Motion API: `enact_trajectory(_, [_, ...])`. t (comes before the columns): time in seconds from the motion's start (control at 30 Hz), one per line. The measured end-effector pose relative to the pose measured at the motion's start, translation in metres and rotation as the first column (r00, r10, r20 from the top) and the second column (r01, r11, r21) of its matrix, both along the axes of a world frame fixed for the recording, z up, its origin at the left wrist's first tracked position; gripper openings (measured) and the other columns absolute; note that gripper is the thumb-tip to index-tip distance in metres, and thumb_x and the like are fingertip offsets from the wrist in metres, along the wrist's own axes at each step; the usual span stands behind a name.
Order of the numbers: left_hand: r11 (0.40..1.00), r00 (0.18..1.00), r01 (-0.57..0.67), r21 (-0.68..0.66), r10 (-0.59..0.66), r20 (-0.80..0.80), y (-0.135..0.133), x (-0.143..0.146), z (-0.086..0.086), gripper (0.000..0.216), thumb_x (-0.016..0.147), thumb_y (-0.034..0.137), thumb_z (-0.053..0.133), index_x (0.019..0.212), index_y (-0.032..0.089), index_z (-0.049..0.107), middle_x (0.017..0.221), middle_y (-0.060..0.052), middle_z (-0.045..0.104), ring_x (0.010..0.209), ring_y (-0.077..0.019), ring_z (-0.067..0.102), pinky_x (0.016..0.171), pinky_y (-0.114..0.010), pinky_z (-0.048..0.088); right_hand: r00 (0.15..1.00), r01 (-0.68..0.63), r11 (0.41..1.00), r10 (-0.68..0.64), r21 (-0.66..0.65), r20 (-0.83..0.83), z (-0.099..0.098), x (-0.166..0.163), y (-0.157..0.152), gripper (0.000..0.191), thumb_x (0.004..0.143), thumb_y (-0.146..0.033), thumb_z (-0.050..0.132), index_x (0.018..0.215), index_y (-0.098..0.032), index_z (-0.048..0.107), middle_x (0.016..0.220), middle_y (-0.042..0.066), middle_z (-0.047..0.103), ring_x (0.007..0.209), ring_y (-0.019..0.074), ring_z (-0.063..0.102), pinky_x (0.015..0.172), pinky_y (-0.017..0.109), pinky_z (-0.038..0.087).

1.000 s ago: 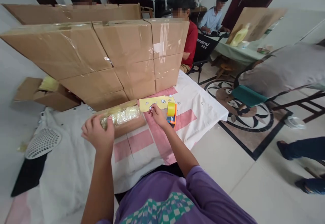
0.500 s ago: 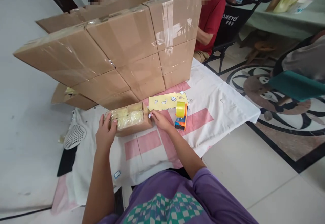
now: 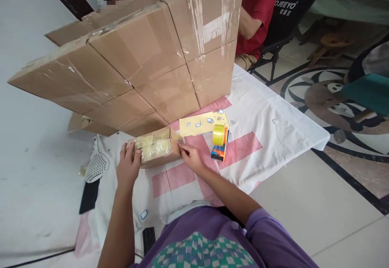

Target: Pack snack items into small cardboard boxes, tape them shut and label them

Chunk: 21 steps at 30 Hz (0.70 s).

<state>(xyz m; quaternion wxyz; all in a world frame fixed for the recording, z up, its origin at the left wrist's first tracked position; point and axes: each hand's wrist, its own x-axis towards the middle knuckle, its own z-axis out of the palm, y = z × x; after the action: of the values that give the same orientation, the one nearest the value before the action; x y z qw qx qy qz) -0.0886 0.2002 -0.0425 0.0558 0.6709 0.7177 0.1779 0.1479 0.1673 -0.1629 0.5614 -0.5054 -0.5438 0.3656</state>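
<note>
A small cardboard box [image 3: 161, 160] lies on the cloth, its open top showing packs [image 3: 156, 148] in clear, yellowish wrapping. My left hand [image 3: 129, 164] grips the box's left end, fingers over the top edge. At the right end, my right hand [image 3: 191, 156] has its fingers pinched together against the box's end face; what they hold, if anything, is hidden. Behind that hand lies a yellow sheet [image 3: 194, 128] with several small blue-edged stickers. To its right stands an orange and blue tape dispenser [image 3: 225, 148] with a roll of yellow tape [image 3: 219, 135].
Stacked, taped cardboard boxes [image 3: 164, 69] form a wall behind the work. A white and pink cloth [image 3: 243, 166] covers the table. Beyond the stack a person in a red shirt [image 3: 261, 17] sits by a black chair [image 3: 282, 21]. A perforated white object [image 3: 97, 166] lies left.
The head view has shifted slightly. My right fingers have moved onto the box's end face, and the small white piece seen at their tips no longer shows. My left hand keeps its place on the box.
</note>
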Motion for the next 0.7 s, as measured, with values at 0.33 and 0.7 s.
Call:
enact_trajectory(0.33, [0.999, 0.999, -0.039, -0.026, 0.039, -0.017, 0.001, 0.004, 0.002, 0.057, 0.098, 0.053, 0.039, 0.15, 0.031, 0.046, 0.162, -0.006, 0.036, 0.138, -0.0359, 0.047, 0.109, -0.053, 0.045, 0.991, -0.067, 0.996, 0.06, -0.053, -0.121, 0.005, -0.003, -0.009, 0.043, 0.101, -0.037, 0.047, 0.141, -0.026, 0.06, 0.107, 0.008, 0.064, 0.109, 0.0222, 0.063, 0.101, 0.037, 0.049])
enact_trajectory(0.7, [0.999, 0.999, -0.045, -0.014, 0.045, 0.025, 0.002, 0.003, 0.0, 0.055, 0.098, 0.053, 0.042, 0.148, 0.031, 0.049, 0.161, -0.007, 0.038, 0.138, -0.0353, 0.048, 0.113, -0.054, 0.04, 0.995, -0.07, 0.985, 0.058, -0.156, -0.077, 0.001, -0.014, -0.019, 0.075, 0.09, -0.04, 0.065, 0.157, -0.027, 0.035, 0.123, 0.011, 0.051, 0.105, 0.024, 0.059, 0.092, 0.039, 0.054])
